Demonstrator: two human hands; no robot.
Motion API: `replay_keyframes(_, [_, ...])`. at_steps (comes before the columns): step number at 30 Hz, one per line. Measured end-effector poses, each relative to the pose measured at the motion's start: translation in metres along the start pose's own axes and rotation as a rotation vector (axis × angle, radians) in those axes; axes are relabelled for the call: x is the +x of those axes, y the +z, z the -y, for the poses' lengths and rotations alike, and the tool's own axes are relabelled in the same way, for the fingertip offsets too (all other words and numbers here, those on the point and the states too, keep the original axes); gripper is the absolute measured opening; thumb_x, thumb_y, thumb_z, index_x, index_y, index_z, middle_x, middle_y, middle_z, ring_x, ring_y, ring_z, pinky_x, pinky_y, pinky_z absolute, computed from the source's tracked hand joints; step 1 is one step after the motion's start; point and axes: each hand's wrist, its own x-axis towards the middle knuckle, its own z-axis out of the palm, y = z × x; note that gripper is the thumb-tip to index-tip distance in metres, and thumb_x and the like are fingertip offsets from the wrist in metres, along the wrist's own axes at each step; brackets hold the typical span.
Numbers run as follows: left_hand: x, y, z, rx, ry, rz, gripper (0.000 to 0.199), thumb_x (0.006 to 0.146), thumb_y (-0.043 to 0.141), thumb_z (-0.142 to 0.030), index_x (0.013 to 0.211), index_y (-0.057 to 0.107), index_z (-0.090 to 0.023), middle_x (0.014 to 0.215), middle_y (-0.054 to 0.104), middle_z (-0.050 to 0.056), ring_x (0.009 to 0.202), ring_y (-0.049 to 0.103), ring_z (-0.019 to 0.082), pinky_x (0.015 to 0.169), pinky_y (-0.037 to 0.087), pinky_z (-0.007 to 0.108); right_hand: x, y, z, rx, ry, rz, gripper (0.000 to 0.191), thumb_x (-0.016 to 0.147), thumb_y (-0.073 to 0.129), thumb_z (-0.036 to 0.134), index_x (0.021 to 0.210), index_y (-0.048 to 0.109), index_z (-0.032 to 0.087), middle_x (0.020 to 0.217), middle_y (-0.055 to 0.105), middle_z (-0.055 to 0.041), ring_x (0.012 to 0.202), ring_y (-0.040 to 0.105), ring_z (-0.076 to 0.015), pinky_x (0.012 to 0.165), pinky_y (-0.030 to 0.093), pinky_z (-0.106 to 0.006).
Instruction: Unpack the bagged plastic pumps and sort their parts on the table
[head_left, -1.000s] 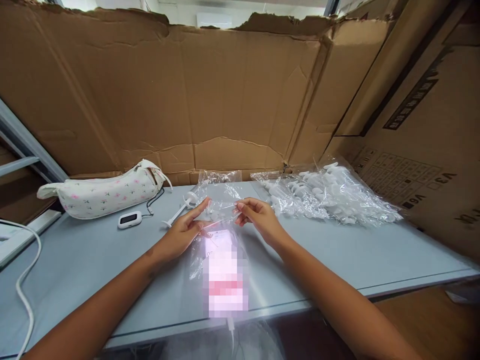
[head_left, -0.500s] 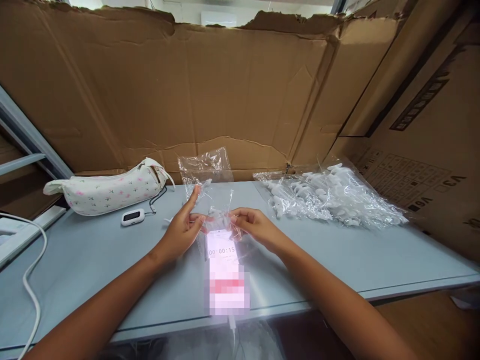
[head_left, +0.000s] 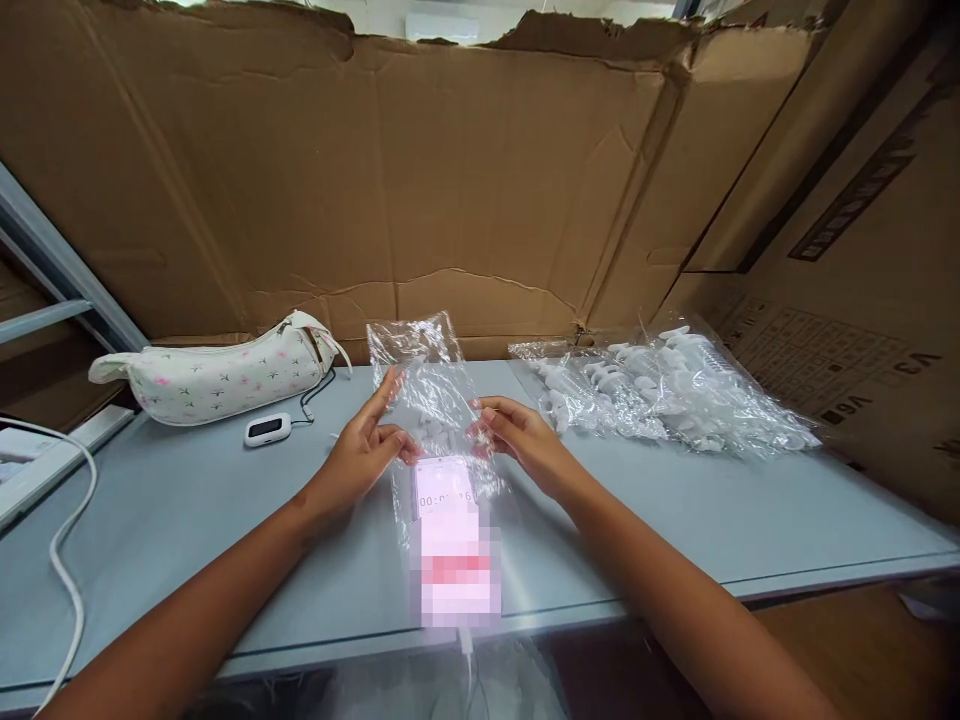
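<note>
A clear plastic bag (head_left: 431,385) stretches between my hands above the table, its lower part hanging over the top of a lit phone (head_left: 448,535) that shows a timer. On the bag's left side my left hand (head_left: 367,445) has its thumb and fingers against the film. My right hand (head_left: 517,435) pinches the bag's right edge between thumb and fingertips. Small pale shapes show faintly through the film; I cannot make out what they are. To the right lie clear bags (head_left: 660,390) filled with white plastic pieces.
A floral pouch (head_left: 225,380) and a small white device (head_left: 267,430) lie at the left on the grey table (head_left: 322,590). A white cable (head_left: 67,560) and power strip (head_left: 67,465) are at the far left. Cardboard (head_left: 480,180) stands behind.
The bag is spread wider and flatter between my hands. My right hand has shifted slightly right and up, and more of the film covers the top of the phone.
</note>
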Motion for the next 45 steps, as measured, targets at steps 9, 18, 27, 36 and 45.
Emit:
replay_keyframes(9, [-0.003, 0.001, 0.000, -0.013, -0.167, 0.132, 0.079, 0.080, 0.051, -0.011, 0.147, 0.013, -0.030, 0.139, 0.045, 0.016, 0.059, 0.055, 0.005, 0.059, 0.048, 0.024, 0.004, -0.004, -0.008, 0.035, -0.065, -0.013, 0.053, 0.071, 0.072, 0.033, 0.119, 0.052, 0.022, 0.065, 0.059, 0.0046, 0.055, 0.056, -0.0117, 0.056, 0.044, -0.027])
replay_keyframes(18, [-0.003, -0.011, 0.006, -0.061, -0.130, 0.354, 0.084, 0.082, 0.062, -0.024, 0.142, 0.009, -0.048, 0.155, 0.009, 0.010, 0.067, 0.061, 0.009, 0.067, 0.050, 0.030, -0.007, -0.008, 0.004, -0.164, -0.143, 0.161, 0.054, 0.084, 0.060, 0.032, 0.134, 0.043, 0.039, 0.145, 0.038, -0.0029, 0.078, 0.063, -0.0124, 0.082, 0.051, -0.037])
replay_keyframes(27, [-0.002, -0.007, 0.002, 0.004, -0.033, 0.108, 0.066, 0.083, 0.060, -0.038, 0.141, 0.028, -0.042, 0.154, 0.015, 0.006, 0.070, 0.058, 0.012, 0.058, 0.048, 0.027, -0.007, -0.004, -0.006, -0.176, -0.084, 0.415, 0.053, 0.083, 0.061, 0.039, 0.134, 0.046, 0.034, 0.144, 0.041, -0.0061, 0.086, 0.065, -0.0176, 0.090, 0.048, -0.045])
replay_keyframes(36, [-0.006, -0.002, 0.001, -0.008, -0.098, 0.158, 0.072, 0.082, 0.062, -0.027, 0.142, 0.025, -0.040, 0.154, 0.015, 0.011, 0.059, 0.056, 0.006, 0.062, 0.047, 0.028, -0.008, 0.000, -0.001, -0.218, -0.082, 0.286, 0.062, 0.082, 0.062, 0.045, 0.139, 0.040, 0.032, 0.145, 0.039, -0.0066, 0.104, 0.059, -0.0257, 0.092, 0.046, -0.048])
replay_keyframes(45, [0.005, -0.012, 0.003, -0.032, 0.011, -0.013, 0.075, 0.082, 0.062, -0.026, 0.143, 0.022, -0.041, 0.155, 0.007, 0.012, 0.059, 0.056, 0.004, 0.057, 0.046, 0.025, -0.011, -0.004, -0.001, -0.261, -0.075, 0.408, 0.062, 0.083, 0.061, 0.041, 0.140, 0.036, 0.035, 0.129, 0.057, -0.0087, 0.085, 0.063, -0.0188, 0.086, 0.048, -0.043])
